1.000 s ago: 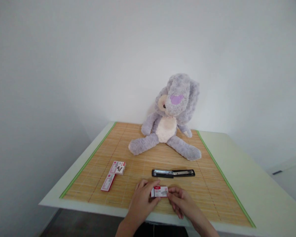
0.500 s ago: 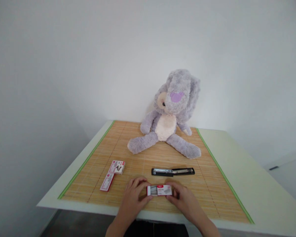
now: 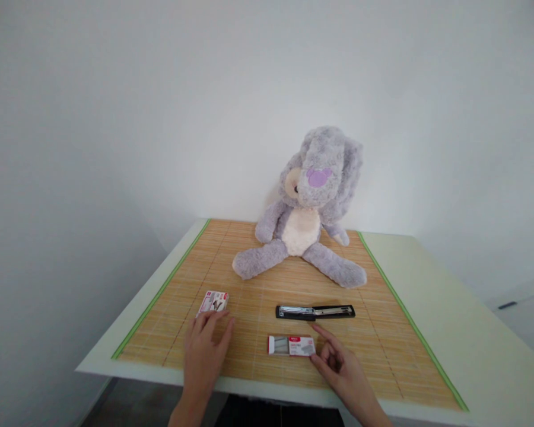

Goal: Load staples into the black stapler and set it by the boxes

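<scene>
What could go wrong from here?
Possible risks:
1. The small red-and-white cardboard box has its left half uncovered, showing grey strips; a tilt or knock could spill them.
2. The right hand has its thumb at that box's right end and a fingertip close to the opened black-and-silver stapler; a slip might nudge either.
3. The left hand sits against the flat white-and-pink box, and could shove it.

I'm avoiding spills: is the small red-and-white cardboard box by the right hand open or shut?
Open: this box shows grey strips inside its uncovered left end.
</scene>
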### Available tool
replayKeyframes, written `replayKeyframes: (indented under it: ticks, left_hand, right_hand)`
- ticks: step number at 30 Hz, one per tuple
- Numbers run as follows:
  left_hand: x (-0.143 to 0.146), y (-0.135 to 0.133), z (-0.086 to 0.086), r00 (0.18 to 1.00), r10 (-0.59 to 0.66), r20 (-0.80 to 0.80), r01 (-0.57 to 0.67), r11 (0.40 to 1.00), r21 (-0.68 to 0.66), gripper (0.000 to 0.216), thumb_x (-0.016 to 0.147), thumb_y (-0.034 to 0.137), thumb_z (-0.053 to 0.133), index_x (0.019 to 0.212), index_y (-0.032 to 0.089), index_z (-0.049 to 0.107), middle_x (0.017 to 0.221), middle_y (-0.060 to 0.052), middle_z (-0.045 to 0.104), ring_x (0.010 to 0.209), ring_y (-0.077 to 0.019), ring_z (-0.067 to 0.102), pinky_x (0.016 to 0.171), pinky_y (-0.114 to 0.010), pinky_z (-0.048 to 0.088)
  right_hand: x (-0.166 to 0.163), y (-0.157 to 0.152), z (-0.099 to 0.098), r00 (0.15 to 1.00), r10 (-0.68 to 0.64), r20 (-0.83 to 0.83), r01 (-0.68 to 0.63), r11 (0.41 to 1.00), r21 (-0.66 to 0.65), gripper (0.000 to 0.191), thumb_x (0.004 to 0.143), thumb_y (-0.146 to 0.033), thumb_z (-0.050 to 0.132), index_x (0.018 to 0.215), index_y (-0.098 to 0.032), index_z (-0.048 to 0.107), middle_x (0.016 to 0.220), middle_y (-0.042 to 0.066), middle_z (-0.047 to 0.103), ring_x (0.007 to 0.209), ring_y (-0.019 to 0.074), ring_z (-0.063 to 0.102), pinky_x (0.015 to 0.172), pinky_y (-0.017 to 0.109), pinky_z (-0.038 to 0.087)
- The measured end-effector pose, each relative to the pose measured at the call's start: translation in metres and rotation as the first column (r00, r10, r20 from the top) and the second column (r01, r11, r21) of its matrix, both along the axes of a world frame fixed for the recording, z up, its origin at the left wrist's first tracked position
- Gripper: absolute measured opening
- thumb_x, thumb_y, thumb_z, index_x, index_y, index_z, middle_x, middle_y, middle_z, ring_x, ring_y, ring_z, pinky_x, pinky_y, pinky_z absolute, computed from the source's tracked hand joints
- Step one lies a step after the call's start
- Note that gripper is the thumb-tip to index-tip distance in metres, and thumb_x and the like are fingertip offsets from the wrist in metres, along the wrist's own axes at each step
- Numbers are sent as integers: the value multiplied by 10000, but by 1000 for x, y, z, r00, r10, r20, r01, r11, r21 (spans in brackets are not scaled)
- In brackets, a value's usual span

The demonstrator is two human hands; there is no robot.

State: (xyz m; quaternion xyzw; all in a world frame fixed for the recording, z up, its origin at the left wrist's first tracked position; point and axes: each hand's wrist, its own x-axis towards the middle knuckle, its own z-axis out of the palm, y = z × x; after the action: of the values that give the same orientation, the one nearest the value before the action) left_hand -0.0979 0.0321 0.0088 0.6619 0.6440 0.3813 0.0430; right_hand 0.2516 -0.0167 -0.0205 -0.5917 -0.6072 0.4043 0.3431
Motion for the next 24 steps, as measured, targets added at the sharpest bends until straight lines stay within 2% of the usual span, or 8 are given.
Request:
replayKeyframes:
  ticks: [2, 4, 6, 8, 10, 13, 17, 24]
  left_hand:
    - [-3, -1, 2, 1000, -3, 0, 3, 1000, -23, 278, 952, 475, 621, 1147, 296, 704, 1091, -64, 665, 1080, -290, 621, 1017, -512, 494]
    - [6, -5, 2, 988, -151, 14, 152, 981, -122, 327, 945, 478, 632, 1227, 320, 680, 1131, -57, 664, 1096, -271, 628, 1010, -470, 510]
    - [23, -10, 0, 948, -317, 35, 316, 920, -230, 512, 894, 484, 700, 1379, 356, 597, 1258, -56, 638, 1179, -269, 609, 1041, -449, 502]
    - [42, -13, -2, 912, -407, 46, 402, 870, -287, 682, 817, 465, 781, 1447, 370, 539, 1327, -59, 615, 1230, -285, 584, 1061, -454, 485]
    - [57, -13, 0, 886, -462, 47, 452, 833, -320, 621, 795, 423, 800, 1380, 377, 597, 1304, -51, 631, 1221, -290, 581, 1046, -455, 476]
    - [67, -10, 5, 863, -500, 66, 489, 798, -352, 411, 812, 378, 783, 1212, 367, 691, 1218, -32, 664, 1164, -274, 597, 993, -428, 470]
    - [68, -6, 6, 863, -496, 92, 495, 797, -345, 365, 824, 414, 775, 1176, 347, 709, 1196, -42, 673, 1151, -277, 596, 969, -421, 451]
    - [69, -7, 3, 865, -492, 98, 495, 803, -333, 349, 824, 448, 780, 1150, 343, 714, 1173, -37, 678, 1135, -278, 597, 952, -420, 432]
  right_hand:
    - [0, -1, -3, 1000, -13, 17, 13, 1000, 7, 629, 943, -505, 600, 1501, -231, 507, 709, -54, 503, 607, 128, 492, 584, 244, 386]
    - [-3, -2, -4, 998, -24, 52, 23, 1000, 13, 588, 941, -523, 605, 1456, -242, 562, 713, -49, 516, 607, 129, 504, 585, 244, 391]
    - [-8, -2, -1, 996, -31, 89, 28, 999, 27, 531, 946, -536, 598, 1393, -252, 626, 711, -43, 527, 611, 133, 515, 592, 246, 399]
    - [-16, 0, 5, 992, -18, 128, 13, 999, 41, 465, 959, -542, 578, 1308, -259, 694, 687, -35, 548, 607, 140, 524, 594, 250, 403]
    - [-28, 5, 17, 984, 18, 176, -28, 998, 53, 405, 970, -525, 565, 1227, -268, 744, 665, -23, 595, 593, 146, 537, 587, 256, 397]
    - [-48, 14, 40, 961, 82, 264, -108, 990, 87, 287, 961, -437, 591, 1085, -280, 797, 697, -1, 691, 606, 154, 583, 598, 259, 390]
    - [-67, 31, 67, 894, 185, 408, -216, 976, 33, 178, 909, -309, 649, 954, -321, 821, 785, -6, 774, 699, 169, 669, 644, 255, 393]
    - [-79, 59, 83, 745, 332, 579, -367, 928, -61, 147, 820, -297, 748, 928, -350, 831, 859, 4, 815, 834, 227, 737, 729, 279, 441]
